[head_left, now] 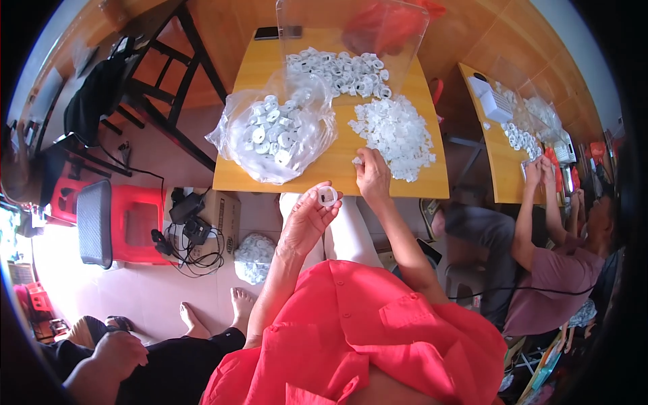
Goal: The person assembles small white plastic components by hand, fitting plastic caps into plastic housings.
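My left hand (309, 214) holds a round white plastic part (328, 196) above my lap, just off the table's near edge; a dark spot shows in its middle. At the near edge of a loose pile of small translucent white pieces (398, 135), my right hand (373, 177) has its fingers pinched together. A small white piece (356, 160) shows at those fingertips. Left of that pile lies an open clear plastic bag (233, 145) with several round white parts (273, 128) in it. White ring-shaped parts (347, 73) are heaped farther back.
A clear upright panel (324, 27) and a dark phone (266, 33) are at the back of the wooden table (324, 177). Left are a red stool (138, 226) and a carton (226, 219) with cables. Another person (553, 283) works at a table on the right; someone sits lower left.
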`<state>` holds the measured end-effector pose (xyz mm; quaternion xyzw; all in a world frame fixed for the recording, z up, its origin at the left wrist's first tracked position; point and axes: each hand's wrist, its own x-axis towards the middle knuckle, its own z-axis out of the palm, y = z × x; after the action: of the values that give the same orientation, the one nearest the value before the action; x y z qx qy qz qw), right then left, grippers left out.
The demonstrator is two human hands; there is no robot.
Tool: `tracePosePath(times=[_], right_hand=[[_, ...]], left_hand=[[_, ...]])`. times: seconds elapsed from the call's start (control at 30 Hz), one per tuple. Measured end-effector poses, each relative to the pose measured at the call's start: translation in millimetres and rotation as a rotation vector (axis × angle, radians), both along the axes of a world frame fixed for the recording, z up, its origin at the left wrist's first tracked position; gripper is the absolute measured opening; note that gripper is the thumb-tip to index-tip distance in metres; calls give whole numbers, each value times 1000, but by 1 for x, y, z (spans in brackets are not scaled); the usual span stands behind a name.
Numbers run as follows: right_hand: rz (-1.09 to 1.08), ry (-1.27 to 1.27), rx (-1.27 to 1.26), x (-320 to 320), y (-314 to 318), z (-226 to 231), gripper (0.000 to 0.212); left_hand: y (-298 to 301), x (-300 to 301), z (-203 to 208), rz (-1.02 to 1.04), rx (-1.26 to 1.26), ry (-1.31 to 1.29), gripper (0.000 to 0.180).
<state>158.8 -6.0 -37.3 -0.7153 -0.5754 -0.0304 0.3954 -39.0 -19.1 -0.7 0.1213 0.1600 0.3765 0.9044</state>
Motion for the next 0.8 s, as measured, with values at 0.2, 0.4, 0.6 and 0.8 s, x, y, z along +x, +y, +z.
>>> tracePosePath(times=[0.2, 0.4, 0.6, 0.8], right_hand=[[110, 894, -81, -4, -16, 35, 12], [475, 717, -35, -28, -53, 103, 19], [560, 326, 33, -36, -60, 116, 26], [621, 20, 82, -38, -59, 123, 31]], left_hand=[[-2, -4, 5, -16, 13, -18, 36], [-3, -1, 7, -19, 71, 78, 30], [-7, 2, 13, -22, 136, 170, 24], [-9, 0, 15, 14, 168, 227, 19]])
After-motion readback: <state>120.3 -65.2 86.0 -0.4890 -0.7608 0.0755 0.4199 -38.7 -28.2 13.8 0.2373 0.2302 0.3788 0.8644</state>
